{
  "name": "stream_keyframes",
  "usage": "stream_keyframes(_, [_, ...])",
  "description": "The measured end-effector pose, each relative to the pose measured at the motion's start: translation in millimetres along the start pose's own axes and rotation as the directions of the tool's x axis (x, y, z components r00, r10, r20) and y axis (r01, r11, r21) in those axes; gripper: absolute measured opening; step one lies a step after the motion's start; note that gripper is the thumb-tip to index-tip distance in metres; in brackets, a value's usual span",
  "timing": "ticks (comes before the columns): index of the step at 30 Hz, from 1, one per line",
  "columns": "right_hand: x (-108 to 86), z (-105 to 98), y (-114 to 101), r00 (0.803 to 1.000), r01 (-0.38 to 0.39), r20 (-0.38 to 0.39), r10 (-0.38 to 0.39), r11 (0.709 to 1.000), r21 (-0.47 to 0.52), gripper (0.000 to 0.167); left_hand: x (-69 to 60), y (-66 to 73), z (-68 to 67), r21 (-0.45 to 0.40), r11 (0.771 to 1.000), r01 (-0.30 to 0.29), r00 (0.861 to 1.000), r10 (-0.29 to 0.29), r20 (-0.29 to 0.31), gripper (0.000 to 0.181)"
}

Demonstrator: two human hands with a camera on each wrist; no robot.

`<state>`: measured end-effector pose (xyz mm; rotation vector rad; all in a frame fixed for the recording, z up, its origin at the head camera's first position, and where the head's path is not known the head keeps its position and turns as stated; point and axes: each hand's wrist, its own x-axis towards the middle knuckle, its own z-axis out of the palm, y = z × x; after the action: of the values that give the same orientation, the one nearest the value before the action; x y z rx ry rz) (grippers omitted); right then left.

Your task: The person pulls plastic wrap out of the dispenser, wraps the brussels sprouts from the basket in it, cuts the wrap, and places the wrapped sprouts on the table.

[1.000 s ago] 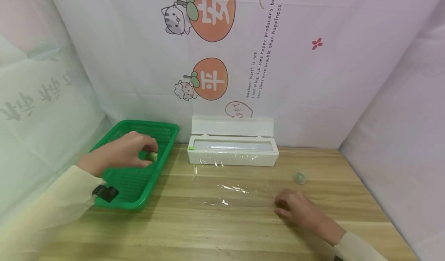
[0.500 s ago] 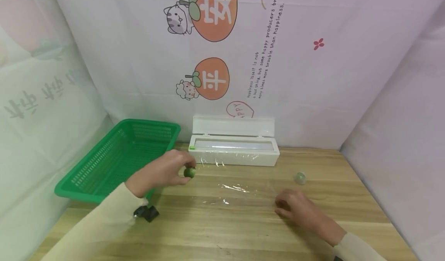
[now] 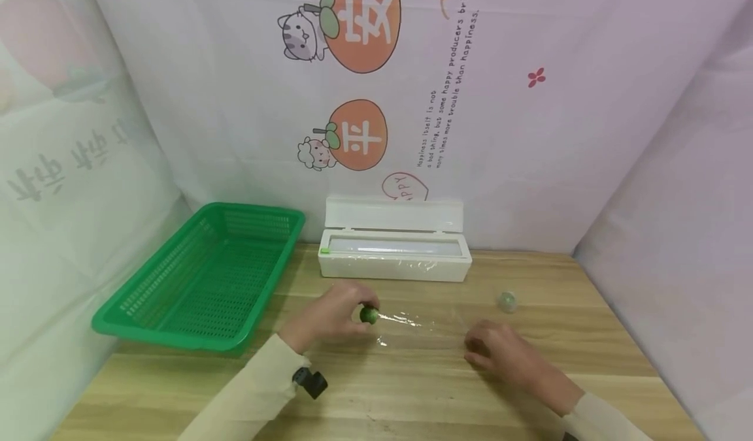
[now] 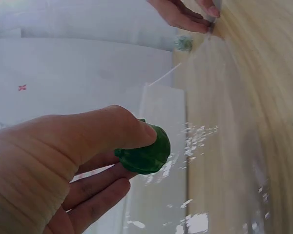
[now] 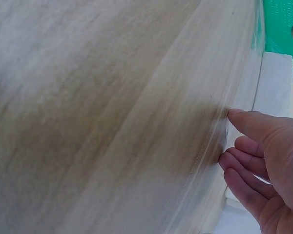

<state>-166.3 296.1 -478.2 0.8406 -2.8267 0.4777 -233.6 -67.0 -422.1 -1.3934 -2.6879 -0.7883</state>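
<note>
My left hand [image 3: 332, 313] pinches a small green Brussels sprout [image 3: 368, 315] between thumb and fingers, over the left part of a sheet of cling film [image 3: 406, 320]. Its leafy dark green side shows in the left wrist view, just above the shiny film. The film stretches forward from a white dispenser box [image 3: 394, 268] with its lid up. At the film's right end, my right hand [image 3: 500, 353] holds the edge low over the table, thumb and fingertips on it. Beyond that hand lies a small film-wrapped green ball [image 3: 508, 301].
A green plastic basket [image 3: 259, 317] stands at the left, its inside bare in this view. Printed white cloth walls [image 3: 500, 134] enclose the wooden table [image 3: 412, 395] at the back and both sides.
My left hand has come out of the basket with the Brussels sprout and moved right, over the film. The basket's near end has dropped out from under the arm. My right hand stays put.
</note>
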Motion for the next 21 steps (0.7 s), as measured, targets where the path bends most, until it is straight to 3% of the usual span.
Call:
stream_keyframes(5, [0.8, 1.2, -1.7, 1.0, 0.004, -0.014, -0.005, 1.0, -0.01, 0.018, 11.2, -3.7, 20.1, -0.008, 1.0, 0.012, 1.0, -0.012, 0.015, 0.02])
stream_keyframes(11, [0.9, 3.0, -2.2, 1.0, 0.019, -0.021, -0.02, 0.999, -0.025, 0.018, 23.6, -6.9, 32.6, 0.018, 0.999, 0.045, 0.996, -0.046, 0.076, 0.023])
stream_keyframes(21, [0.9, 2.3, -1.6, 0.999, 0.018, -0.031, -0.019, 0.999, -0.028, 0.02, 45.0, -7.1, 44.5, 0.103, 0.994, -0.034, 0.988, 0.017, 0.154, 0.026])
